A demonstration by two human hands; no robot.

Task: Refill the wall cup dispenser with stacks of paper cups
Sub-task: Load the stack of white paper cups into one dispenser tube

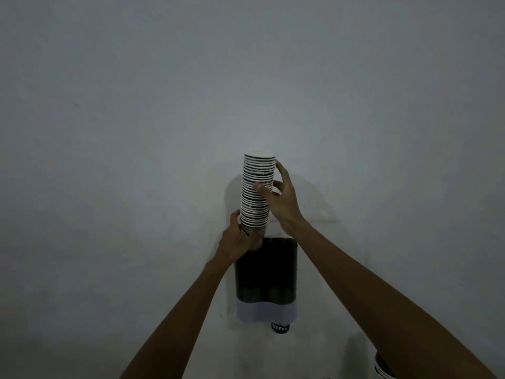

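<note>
A tall stack of paper cups (257, 187), white rims with dark bands, stands upright just above the left side of the wall cup dispenser (266, 274). The dispenser is a dark see-through box with a pale band at its bottom. My left hand (239, 239) grips the lowest cup of the stack at the dispenser's top edge. My right hand (278, 198) holds the stack's upper half from the right, thumb in front and fingers behind. One dark cup (280, 327) with white lettering pokes out below the dispenser's right side.
The plain grey wall (136, 132) fills the view around the dispenser. Part of another stack of cups (382, 367) shows at the bottom right, partly hidden behind my right forearm.
</note>
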